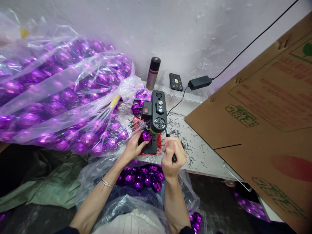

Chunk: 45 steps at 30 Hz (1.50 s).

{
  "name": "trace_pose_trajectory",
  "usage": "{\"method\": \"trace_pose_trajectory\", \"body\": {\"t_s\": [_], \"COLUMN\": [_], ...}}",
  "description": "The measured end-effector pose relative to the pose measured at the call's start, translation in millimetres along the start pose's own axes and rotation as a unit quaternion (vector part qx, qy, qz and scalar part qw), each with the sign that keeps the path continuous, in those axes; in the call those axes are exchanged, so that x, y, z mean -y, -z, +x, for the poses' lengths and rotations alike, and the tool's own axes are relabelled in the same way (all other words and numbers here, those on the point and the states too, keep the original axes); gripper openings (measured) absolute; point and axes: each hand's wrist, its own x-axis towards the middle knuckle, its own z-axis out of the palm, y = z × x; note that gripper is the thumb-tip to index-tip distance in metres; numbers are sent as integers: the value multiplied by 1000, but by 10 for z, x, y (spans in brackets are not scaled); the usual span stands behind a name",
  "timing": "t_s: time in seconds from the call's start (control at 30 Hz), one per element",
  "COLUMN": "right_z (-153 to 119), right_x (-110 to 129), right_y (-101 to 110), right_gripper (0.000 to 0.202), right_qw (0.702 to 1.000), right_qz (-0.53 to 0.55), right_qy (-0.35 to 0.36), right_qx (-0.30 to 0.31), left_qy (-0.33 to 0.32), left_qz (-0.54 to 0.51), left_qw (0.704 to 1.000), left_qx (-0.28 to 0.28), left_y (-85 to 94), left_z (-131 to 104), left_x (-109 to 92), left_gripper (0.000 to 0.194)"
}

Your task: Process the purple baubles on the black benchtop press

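Note:
A shiny purple faceted ball (146, 136) sits under the head of a small black bench press machine (159, 112). Fingers and thumb of my left hand (133, 145) close around that ball from the left. My right hand (173, 155) makes a fist around the black-handled lever (174, 158) on the machine's right side. The machine's black base (151, 148) stands on a red mat (159, 142). A red switch (146, 110) shows on a box at the machine's left. The ball's underside is hidden.
A clear bag (97, 81) of purple balls fills the left. More balls (138, 178) lie in plastic on my lap. A spray can (153, 74), a phone (175, 82) and a power adapter (200, 82) stand behind. A cardboard box (255, 120) blocks the right; dark bits litter the table (198, 148).

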Motion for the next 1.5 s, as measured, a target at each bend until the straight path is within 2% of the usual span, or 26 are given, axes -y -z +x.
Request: {"method": "trace_pose_trajectory", "body": {"t_s": [0.13, 0.33, 0.53, 0.8, 1.13, 1.5], "right_z": [-18, -44, -195, -545, -657, -710], "right_x": [-18, -40, -108, -418, -556, -627], "right_y": [6, 12, -18, -128, -187, -219], "right_gripper": [32, 32, 33, 35, 36, 37], "right_qw": [1000, 1000, 999, 997, 997, 995], "right_qz": [0, -15, -23, -20, -2, -10], "right_qy": [4, 20, 28, 63, 63, 73], "right_qx": [2, 7, 1, -30, -50, -61], "left_qy": [-11, -5, -27, -40, -28, -72], "left_qz": [27, 9, 26, 9, 4, -8], "left_qw": [1000, 1000, 998, 998, 998, 995], "left_qx": [-7, -27, -44, -51, -49, -65], "left_y": [-116, -261, -289, -307, -316, -331], "left_z": [-17, -62, -93, -102, -102, -95], "left_x": [6, 124, 185, 189, 179, 204], "left_gripper": [55, 62, 61, 59, 59, 58]}}
